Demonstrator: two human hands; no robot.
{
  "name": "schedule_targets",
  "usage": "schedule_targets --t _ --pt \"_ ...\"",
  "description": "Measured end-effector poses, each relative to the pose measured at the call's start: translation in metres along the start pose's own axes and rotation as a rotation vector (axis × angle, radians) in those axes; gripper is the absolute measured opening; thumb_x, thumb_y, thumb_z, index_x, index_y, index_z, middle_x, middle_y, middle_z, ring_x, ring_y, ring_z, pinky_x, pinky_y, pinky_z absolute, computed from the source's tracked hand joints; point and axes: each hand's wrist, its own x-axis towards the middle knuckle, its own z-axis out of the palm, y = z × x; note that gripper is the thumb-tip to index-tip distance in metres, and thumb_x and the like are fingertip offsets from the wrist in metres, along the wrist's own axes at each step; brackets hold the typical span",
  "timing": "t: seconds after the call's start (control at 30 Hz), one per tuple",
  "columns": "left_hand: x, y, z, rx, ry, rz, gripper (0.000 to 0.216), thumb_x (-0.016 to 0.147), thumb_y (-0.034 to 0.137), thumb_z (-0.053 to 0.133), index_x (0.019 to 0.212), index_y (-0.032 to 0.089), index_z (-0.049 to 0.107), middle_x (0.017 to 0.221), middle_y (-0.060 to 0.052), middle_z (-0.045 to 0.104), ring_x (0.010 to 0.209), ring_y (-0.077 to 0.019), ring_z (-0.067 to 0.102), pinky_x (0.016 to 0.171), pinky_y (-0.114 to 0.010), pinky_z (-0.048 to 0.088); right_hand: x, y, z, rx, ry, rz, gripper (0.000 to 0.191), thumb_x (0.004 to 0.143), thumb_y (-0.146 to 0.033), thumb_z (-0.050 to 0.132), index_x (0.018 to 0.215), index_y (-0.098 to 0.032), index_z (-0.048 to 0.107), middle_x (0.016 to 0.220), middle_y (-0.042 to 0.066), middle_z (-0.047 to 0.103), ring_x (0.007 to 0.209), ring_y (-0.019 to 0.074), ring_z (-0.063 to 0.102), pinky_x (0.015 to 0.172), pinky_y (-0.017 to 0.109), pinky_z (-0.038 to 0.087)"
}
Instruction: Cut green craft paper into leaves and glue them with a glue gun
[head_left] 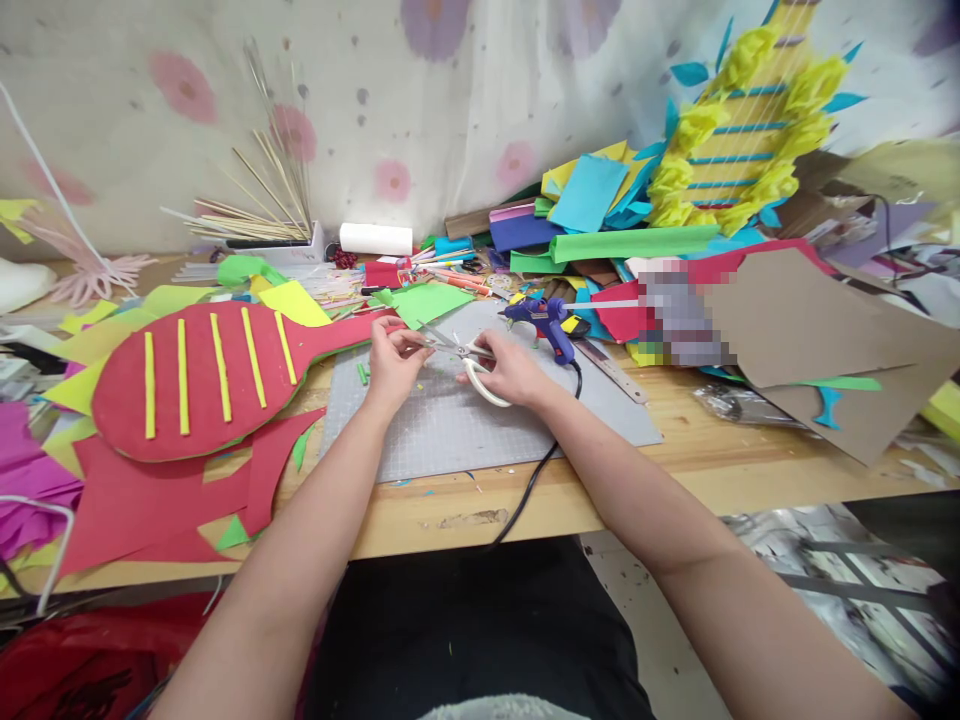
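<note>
My right hand (511, 368) grips a pair of scissors (486, 386) with white handles, its blades pointing left. Close to the blade tips, my left hand (396, 362) is closed in a pinch; what lies between its fingers is too small to make out. Both hands are above a grey cutting mat (442, 440), where small green bits (363, 373) lie by my left hand. On the left is a red paddle-shaped piece (202, 375) with yellow strips, its narrow handle reaching behind my left hand. A blue glue gun (546, 322) rests just beyond my right hand.
A black cord (536, 480) runs from the glue gun over the table's front edge. A metal ruler (611, 370) lies on the mat's right side. Brown card (825, 320) is piled at right, and a yellow guitar-shaped craft (739, 130) leans behind. Wooden sticks (281, 185) stand back left.
</note>
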Motion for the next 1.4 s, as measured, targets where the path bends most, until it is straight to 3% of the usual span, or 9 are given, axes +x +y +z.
schedule_targets --t 0.6,0.83,1.07,1.4 --pt "-0.002 -0.002 0.003 -0.01 -0.037 -0.023 0.054 0.053 0.013 0.074 0.09 0.023 0.035 0.066 0.006 0.06 0.061 -0.0114 0.061 0.062 -0.024 0.046 -0.002 -0.004 0.004 -0.193 -0.044 0.001 0.04 0.073 -0.057 0.056 0.09 -0.022 0.047 0.075 0.003 0.062 0.066 0.0194 0.054 0.053 0.027 0.025" --pt "-0.002 0.001 0.003 -0.031 -0.045 -0.061 0.052 0.054 0.01 0.073 0.089 0.023 0.038 0.066 0.006 0.06 0.062 -0.0128 0.062 0.062 -0.025 0.047 -0.001 -0.001 0.004 -0.263 -0.002 0.016 0.038 0.073 -0.057 0.055 0.087 -0.023 0.05 0.071 0.004 0.062 0.064 0.0195 0.054 0.053 0.027 0.023" --pt "-0.003 0.0 0.002 -0.063 -0.093 -0.081 0.05 0.058 0.012 0.071 0.095 0.023 0.039 0.071 0.002 0.063 0.074 -0.016 0.066 0.074 -0.029 0.048 0.002 0.005 -0.005 -0.213 0.053 0.053 0.036 0.074 -0.056 0.054 0.084 -0.022 0.049 0.069 0.003 0.059 0.063 0.0182 0.052 0.055 0.026 0.026" --pt "-0.002 -0.01 -0.001 -0.027 -0.159 -0.044 0.052 0.062 0.011 0.068 0.106 0.023 0.042 0.077 -0.001 0.066 0.077 -0.0162 0.066 0.077 -0.03 0.049 0.001 0.007 -0.007 -0.235 -0.066 -0.013 0.039 0.072 -0.054 0.057 0.091 -0.021 0.047 0.079 0.003 0.062 0.065 0.0174 0.053 0.054 0.026 0.028"
